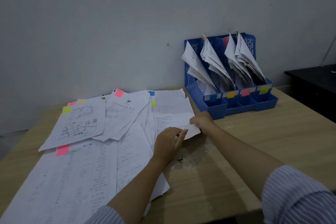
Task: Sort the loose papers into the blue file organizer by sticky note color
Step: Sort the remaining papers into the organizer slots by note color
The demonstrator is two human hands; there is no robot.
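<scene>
While both hands work at the near right corner of the loose papers (112,132), the right hand (201,120) pinches the lifted corner of one sheet (172,112) and the left hand (168,143) lies on the stack just beside it, its fingers curled toward that same corner; whether it grips or only steadies, I cannot tell. The sheet lies at the right edge of the spread on the tabletop (236,160), with a yellow-green sticky note (153,103) near its far end, though the note may belong to a neighbouring page. The blue file organizer (229,78) stands well apart to the right, its slots labelled blue, yellow, pink and green. The likely trouble is lifting two clinging sheets together, or misreading the overlapping notes in this dim light and filing into the wrong slot.
</scene>
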